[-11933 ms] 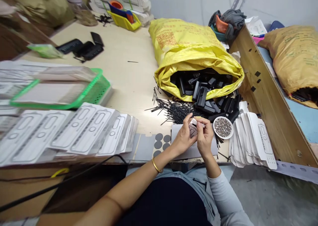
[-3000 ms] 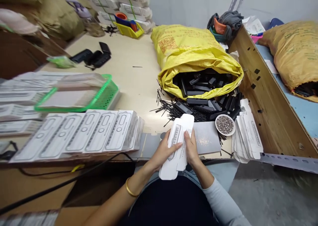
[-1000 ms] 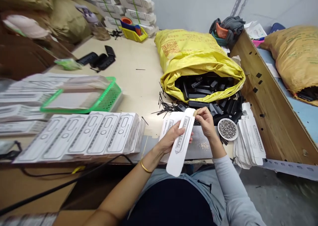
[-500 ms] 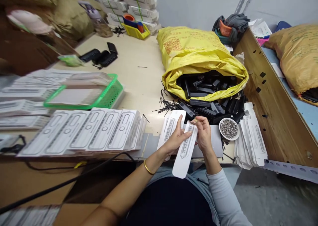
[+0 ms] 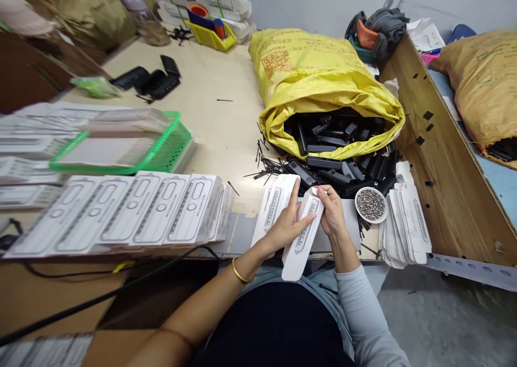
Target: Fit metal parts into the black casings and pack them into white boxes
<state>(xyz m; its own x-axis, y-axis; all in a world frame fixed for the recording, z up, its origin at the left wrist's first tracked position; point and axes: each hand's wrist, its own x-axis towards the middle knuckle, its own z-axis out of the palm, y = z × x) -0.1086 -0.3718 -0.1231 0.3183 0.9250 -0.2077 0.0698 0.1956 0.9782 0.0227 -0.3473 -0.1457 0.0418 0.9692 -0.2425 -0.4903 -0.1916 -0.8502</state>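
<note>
Between my hands is a white printed cardboard box (image 5: 304, 238), tilted, with its lower end toward my lap. My left hand (image 5: 287, 226) is closed round its left side, thumb across the front. The fingers of my right hand (image 5: 333, 210) pinch the flap at the box's upper end. Another white printed carton (image 5: 275, 205) lies behind my left hand on the table. Just beyond are loose black plastic parts (image 5: 323, 176) and thin black strips (image 5: 269, 168). A white bowl of small metal pieces (image 5: 370, 205) stands right of my right hand.
A yellow sack (image 5: 311, 60) spills black parts at the back. Flat cartons (image 5: 406, 221) are stacked by the wooden side board (image 5: 452, 195). To the left stand a row of filled-out boxes (image 5: 153, 208) and a green basket (image 5: 173, 146). A black cable (image 5: 133, 286) crosses the front edge.
The box now looks opened out, showing its side, where before it was flat. My right hand has shifted slightly at its top flap. The view has turned a little to the right.
</note>
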